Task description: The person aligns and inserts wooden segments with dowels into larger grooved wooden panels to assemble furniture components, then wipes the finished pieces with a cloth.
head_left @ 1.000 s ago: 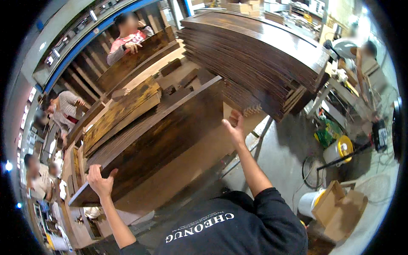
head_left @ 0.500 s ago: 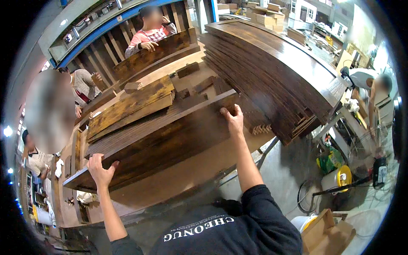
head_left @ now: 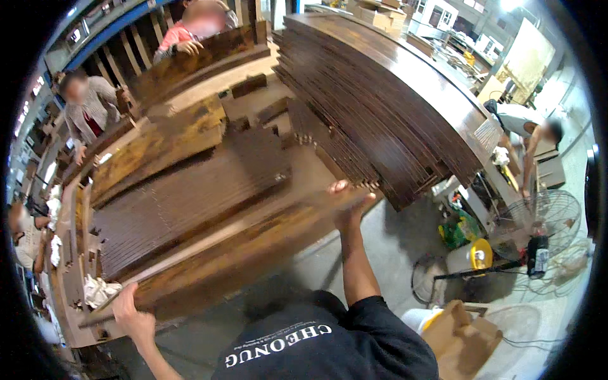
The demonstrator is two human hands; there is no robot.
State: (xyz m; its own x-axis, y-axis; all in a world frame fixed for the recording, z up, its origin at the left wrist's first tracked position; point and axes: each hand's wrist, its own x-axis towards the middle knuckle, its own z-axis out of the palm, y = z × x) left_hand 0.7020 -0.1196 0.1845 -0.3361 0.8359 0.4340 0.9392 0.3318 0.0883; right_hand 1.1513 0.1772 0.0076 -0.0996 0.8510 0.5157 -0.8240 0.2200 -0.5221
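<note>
A long dark brown wooden board with a mottled finish lies across in front of me, along the near edge of the worktable. Its left end is in my left hand, thumb along the face. At the opposite end my right hand grips the board, slightly blurred. Just beyond it rests a row of similar dark boards, packed side by side. Two lighter mottled boards lie on the row's far side. A crumpled white cloth sits near my left hand.
A tall stack of dark panels stands at the right of the table. Across the table a person in pink holds another board upright; a second person stands at far left. A floor fan, yellow-and-white bucket and cardboard box are at right.
The board has come away from the packed row toward me and lower, and its face has tipped. Both hands have moved with it. The view has shifted too.
</note>
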